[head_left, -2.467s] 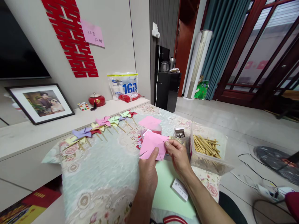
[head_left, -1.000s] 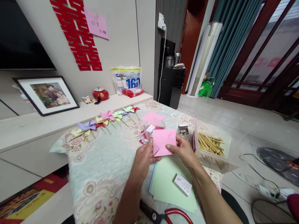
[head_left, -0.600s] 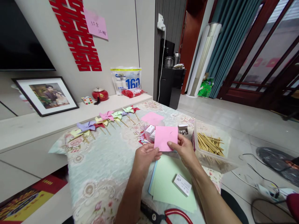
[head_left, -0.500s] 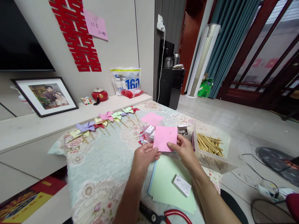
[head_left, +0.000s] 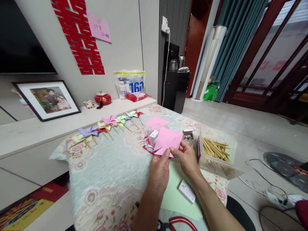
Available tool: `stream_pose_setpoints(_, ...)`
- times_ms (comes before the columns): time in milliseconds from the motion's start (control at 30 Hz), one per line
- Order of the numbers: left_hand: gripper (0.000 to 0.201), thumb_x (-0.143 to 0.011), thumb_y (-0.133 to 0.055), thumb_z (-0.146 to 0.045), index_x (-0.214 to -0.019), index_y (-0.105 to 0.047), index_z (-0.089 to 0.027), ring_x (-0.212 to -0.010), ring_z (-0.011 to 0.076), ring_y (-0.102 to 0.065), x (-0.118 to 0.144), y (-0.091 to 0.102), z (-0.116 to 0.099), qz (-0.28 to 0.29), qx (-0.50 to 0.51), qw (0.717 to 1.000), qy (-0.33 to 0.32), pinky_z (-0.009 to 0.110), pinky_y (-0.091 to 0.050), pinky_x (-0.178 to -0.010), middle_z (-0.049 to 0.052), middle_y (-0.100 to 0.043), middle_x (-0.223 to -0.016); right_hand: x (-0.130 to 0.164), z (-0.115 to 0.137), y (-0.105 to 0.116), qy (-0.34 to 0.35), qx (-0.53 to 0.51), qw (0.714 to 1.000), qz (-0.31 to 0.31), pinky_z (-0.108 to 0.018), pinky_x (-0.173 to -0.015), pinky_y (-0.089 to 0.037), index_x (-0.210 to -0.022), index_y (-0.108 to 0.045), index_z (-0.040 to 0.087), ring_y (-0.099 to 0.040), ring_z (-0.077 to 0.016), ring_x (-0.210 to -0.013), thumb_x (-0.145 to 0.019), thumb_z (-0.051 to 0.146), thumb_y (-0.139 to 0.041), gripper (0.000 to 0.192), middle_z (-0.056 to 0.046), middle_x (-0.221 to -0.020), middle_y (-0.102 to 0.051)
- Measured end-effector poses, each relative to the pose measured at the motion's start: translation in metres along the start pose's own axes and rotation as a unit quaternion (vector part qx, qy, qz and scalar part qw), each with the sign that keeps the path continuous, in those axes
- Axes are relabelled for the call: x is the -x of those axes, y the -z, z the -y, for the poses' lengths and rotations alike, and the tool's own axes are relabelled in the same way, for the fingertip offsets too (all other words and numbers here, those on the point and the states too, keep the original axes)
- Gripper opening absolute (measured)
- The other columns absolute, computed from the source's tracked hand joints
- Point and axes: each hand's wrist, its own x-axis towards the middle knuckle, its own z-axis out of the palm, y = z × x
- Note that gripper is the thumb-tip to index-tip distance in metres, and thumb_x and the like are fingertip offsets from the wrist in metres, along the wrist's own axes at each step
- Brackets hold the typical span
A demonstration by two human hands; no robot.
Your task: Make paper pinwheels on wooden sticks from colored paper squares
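Left hand [head_left: 160, 166] shifted right; both hands pinch thin pink paper square [head_left: 167, 140], corner folding; right hand [head_left: 187, 156].

Both hands held pink paper
Left hand [head_left: 159, 169] and right hand [head_left: 187, 158] pinched the pink paper [head_left: 167, 140]; stick box [head_left: 216, 157] at three o'clock.

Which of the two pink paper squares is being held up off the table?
The nearer pink paper square, pinched by the left hand and right hand; the other pink sheet lies flat farther back.

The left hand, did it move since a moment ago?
Yes. The left hand slid right, toward the stick box, and now covers part of the green paper.
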Motion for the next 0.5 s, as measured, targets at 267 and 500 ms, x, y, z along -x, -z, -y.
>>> stream_pose_setpoints(267, 0.032, -0.073, -0.08, -0.015, -0.104, -0.072, -0.014, -0.109, 0.0272, -0.07, -0.002, 0.001, -0.013, -0.088, -0.017, 0.995, -0.038, 0.038, -0.054, -0.097, 0.011, -0.077, -0.106, 0.002, 0.0, 0.0, 0.005, 0.066, 0.997, 0.032, -0.029, -0.064, -0.052, -0.113, -0.068, 0.019, -0.066, -0.0177, -0.067, -0.064, 0.031, -0.085, 0.054, 0.001, -0.073, -0.071)
stream_pose_setpoints(500, 0.039, -0.078, -0.073, -0.008, -0.115, -0.066, -0.013, -0.095, 0.0234, -0.075, -0.007, 0.011, -0.022, -0.154, -0.02, 0.988, -0.026, 0.034, -0.059, -0.086, 0.015, -0.076, -0.112, 0.006, 0.006, 0.008, 0.257, 0.331, 0.906, -0.062, -0.038, -0.075, -0.053, -0.129, -0.061, 0.022, -0.065, -0.0214, -0.081, -0.084, 0.029, -0.069, 0.046, -0.009, -0.105, -0.069)
